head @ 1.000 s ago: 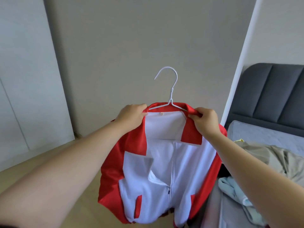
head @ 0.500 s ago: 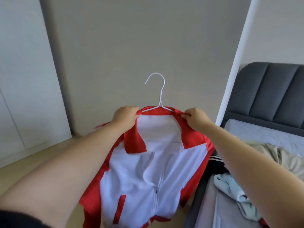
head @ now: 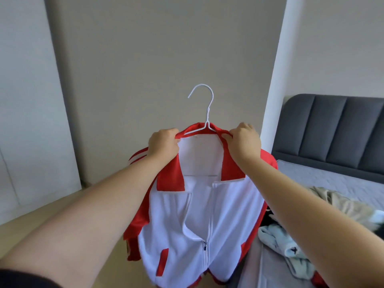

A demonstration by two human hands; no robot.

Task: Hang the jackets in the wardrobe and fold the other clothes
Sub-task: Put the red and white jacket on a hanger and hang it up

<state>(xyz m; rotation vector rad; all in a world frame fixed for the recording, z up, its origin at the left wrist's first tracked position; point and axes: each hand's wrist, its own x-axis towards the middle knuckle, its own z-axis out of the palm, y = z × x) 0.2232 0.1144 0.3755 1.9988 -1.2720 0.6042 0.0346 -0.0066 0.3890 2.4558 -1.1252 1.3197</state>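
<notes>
A red and white zip jacket (head: 199,225) hangs in front of me on a white wire hanger (head: 204,109), whose hook stands free above the collar. My left hand (head: 164,142) grips the left side of the red collar. My right hand (head: 243,140) pinches the right side of the collar. The zip is part open at the top. Other clothes lie on the bed at the right: a beige garment (head: 340,204) and a light blue one (head: 286,244).
A bed (head: 324,175) with a grey quilted cover and a dark grey padded headboard (head: 336,129) fills the right side. A plain beige wall is ahead, with a white panel (head: 27,100) at the left. Wooden floor (head: 31,227) shows at lower left.
Both hands have raised the jacket and hanger a little and squared the collar on the hanger. The jacket's body has swung back under the hanger.
</notes>
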